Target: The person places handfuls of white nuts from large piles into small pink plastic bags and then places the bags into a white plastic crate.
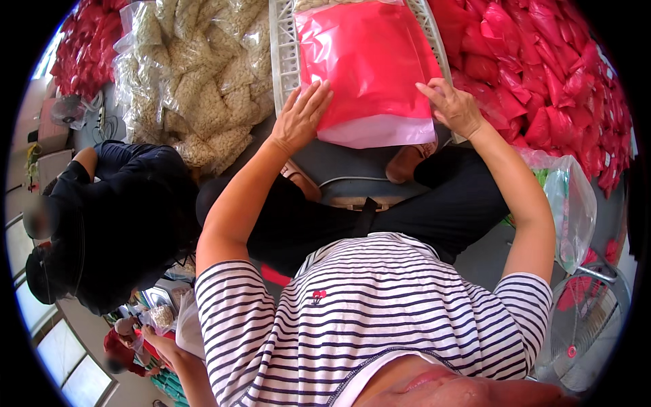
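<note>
A red plastic bag (371, 66) with a pale pink strip along its near end lies flat on a white plastic crate (287, 56). My left hand (305, 109) rests with its fingers on the bag's left edge, palm down. At the right edge, my right hand (450, 104) has its fingers apart, the thumb and index near the bag; whether they touch it I cannot tell. Above the red bag, part of a clear bag of pale nuts or beans (330, 4) shows at the top of the crate.
Clear bags of pale nuts or beans (203, 81) are heaped left of the crate. Filled red bags (529, 71) form a large pile at right. A clear plastic bag (569, 203) and a fan (574, 325) stand at far right. A co-worker in dark clothes (127, 219) is at left.
</note>
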The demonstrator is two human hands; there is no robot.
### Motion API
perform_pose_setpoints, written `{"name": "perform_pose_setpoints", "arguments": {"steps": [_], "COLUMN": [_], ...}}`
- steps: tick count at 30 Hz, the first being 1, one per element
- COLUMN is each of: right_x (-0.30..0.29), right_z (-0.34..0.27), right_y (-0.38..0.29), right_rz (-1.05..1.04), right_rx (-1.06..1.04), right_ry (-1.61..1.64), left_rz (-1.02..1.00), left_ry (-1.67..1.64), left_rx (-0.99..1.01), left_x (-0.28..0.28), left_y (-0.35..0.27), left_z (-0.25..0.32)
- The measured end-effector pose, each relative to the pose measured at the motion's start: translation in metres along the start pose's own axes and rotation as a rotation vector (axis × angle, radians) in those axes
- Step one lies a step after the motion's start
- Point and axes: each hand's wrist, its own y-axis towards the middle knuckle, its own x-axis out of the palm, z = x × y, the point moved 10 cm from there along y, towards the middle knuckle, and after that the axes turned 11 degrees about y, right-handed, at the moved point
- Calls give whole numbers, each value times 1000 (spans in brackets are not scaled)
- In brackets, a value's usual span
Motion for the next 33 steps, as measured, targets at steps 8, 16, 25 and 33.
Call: {"name": "perform_pose_setpoints", "arguments": {"steps": [8, 16, 25, 33], "right_x": [7, -82, -112, 25], "right_z": [-4, 115, 104, 23], "right_y": [-4, 79, 56, -21], "right_rz": [71, 268, 209, -151], "right_rx": [-86, 365, 396, 924], "right_ry": [346, 682, 784, 1219], "left_rz": [-108, -237, -381, -507], "left_ry": [-154, -964, -904, -1264], "left_rx": [106, -700, -463, -715], "left_x": [5, -25, -82, 36], "left_y": [2, 92, 87, -28], "left_z": [4, -158, -128, -39]}}
